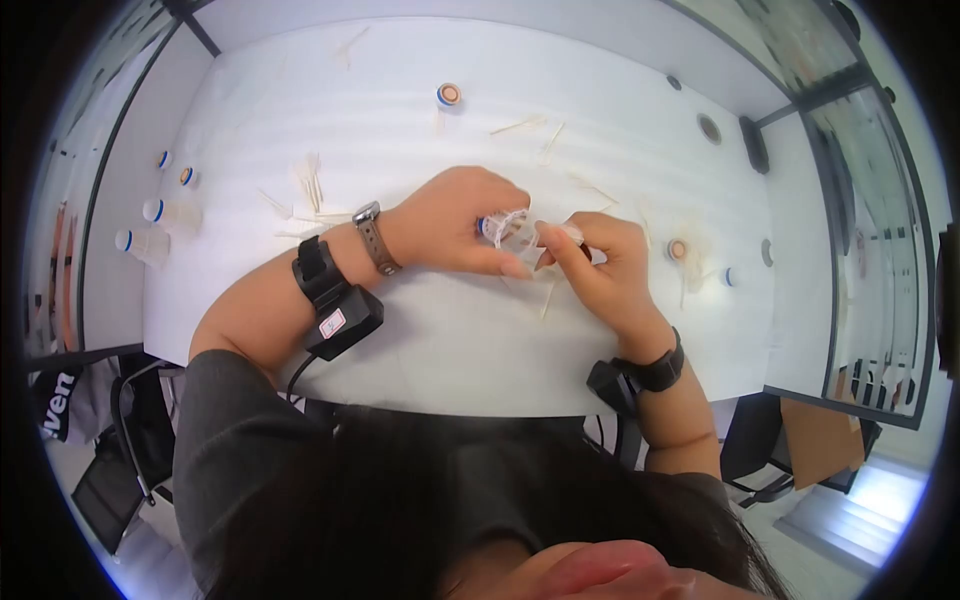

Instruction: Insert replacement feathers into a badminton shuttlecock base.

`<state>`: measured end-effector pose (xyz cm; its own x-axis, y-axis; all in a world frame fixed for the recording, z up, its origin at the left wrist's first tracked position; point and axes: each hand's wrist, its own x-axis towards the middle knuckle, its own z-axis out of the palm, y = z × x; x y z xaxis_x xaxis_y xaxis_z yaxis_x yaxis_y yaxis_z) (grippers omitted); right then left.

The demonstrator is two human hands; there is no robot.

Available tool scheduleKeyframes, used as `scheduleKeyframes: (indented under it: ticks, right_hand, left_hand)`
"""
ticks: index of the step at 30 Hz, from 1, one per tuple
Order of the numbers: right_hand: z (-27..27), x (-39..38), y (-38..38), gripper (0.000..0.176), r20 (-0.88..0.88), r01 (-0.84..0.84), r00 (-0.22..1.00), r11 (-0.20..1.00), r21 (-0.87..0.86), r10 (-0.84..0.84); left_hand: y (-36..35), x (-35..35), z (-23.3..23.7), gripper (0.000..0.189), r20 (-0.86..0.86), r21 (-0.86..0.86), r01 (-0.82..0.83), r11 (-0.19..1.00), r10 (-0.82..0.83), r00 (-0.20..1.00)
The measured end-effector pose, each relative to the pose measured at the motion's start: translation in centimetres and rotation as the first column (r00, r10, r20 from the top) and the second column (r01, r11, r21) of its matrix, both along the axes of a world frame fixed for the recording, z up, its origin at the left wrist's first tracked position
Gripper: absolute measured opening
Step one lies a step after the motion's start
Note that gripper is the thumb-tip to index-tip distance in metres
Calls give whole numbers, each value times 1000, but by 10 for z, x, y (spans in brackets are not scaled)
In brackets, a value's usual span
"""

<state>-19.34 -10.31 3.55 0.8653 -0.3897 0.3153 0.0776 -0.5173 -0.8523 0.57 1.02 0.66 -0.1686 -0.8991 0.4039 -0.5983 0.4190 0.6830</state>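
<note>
Between my two hands lies a small clear plastic container point(515, 232) with a blue band at its left end; whitish strands or ragged edges show on it. My left hand point(455, 220) is closed around its blue end, and a strapped watch sits on that wrist. At the container's right side, the thumb and fingers of my right hand point(608, 262) are pinched together. Something small and partly dark shows between them, but its kind is hidden. Just below the hands, a thin pale stick point(548, 298) lies on the white table point(440, 350).
Two clear bottles with blue caps point(172, 213) point(142, 244) lie at the left, near smaller blue-rimmed containers point(188, 177). Another blue-rimmed container point(449, 95) stands at the back. Several thin sticks point(313, 185) are scattered about. Partitions point(810, 240) border the table.
</note>
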Motion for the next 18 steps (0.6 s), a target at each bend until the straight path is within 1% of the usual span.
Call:
scheduleKeyframes:
  ticks: [1, 2, 3, 4, 5, 7, 8, 9, 10, 12, 13, 15, 16, 18]
  right_hand:
    - [0, -1, -4, 20, 14, -13, 1000, 999, -37, 14]
    - [-4, 0, -6, 19, 101, -2, 995, 1000, 22, 0]
    - [-3, 1, -7, 19, 111, 39, 993, 999, 0, -39]
    - [-3, 1, -9, 19, 122, 81, 989, 996, -21, -78]
    - [-3, 2, -10, 18, 132, 122, 984, 992, -40, -116]
    - [-1, 6, -11, 15, 119, 207, 975, 961, -183, -188]
    - [-1, 7, -11, 14, 114, 245, 968, 936, -253, -223]
    - [-1, 8, -12, 12, 117, 284, 959, 903, -322, -259]
    - [-7, 7, -17, 5, 111, 284, 959, 869, -405, -261]
    - [-7, 5, -18, 13, 47, 320, 940, 827, -462, -338]
    - [-7, 3, -19, 18, 14, 332, 927, 804, -493, -375]
    - [-8, 2, -22, 29, 21, 333, 921, 757, -563, -389]
    - [-9, 2, -23, 34, 29, 334, 918, 732, -594, -396]
    - [-8, 1, -26, 40, 17, 322, 908, 672, -667, -418]
  left_hand:
    - [0, -1, -2, 66, -55, -31, -16, 999, 14, 998]
    - [-1, 0, -2, 65, -105, -64, -33, 997, 26, 994]
    - [0, 0, -1, 63, -155, -95, -51, 994, 36, 987]
    - [2, 2, -2, 70, -193, -52, -45, 998, 34, 981]
    - [1, 0, -4, 72, -249, -67, -75, 995, 56, 967]
    - [-1, -4, -10, 75, -363, -94, -144, 985, 100, 926]
    - [3, 2, -9, 77, -309, -25, -99, 995, 86, 947]
    - [4, 2, -8, 76, -320, -20, -116, 993, 103, 942]
    - [4, 1, -7, 76, -330, -18, -129, 991, 116, 937]
    - [3, 1, -6, 72, -330, 6, -125, 992, 120, 936]
    - [3, 0, -5, 79, -340, 24, -131, 991, 131, 931]
    - [3, -3, 1, 92, -359, 63, -148, 987, 161, 919]
    - [0, -2, -6, 92, -364, 14, -170, 985, 164, 917]
    - [1, -1, -6, 89, -390, 23, -141, 990, 139, 910]
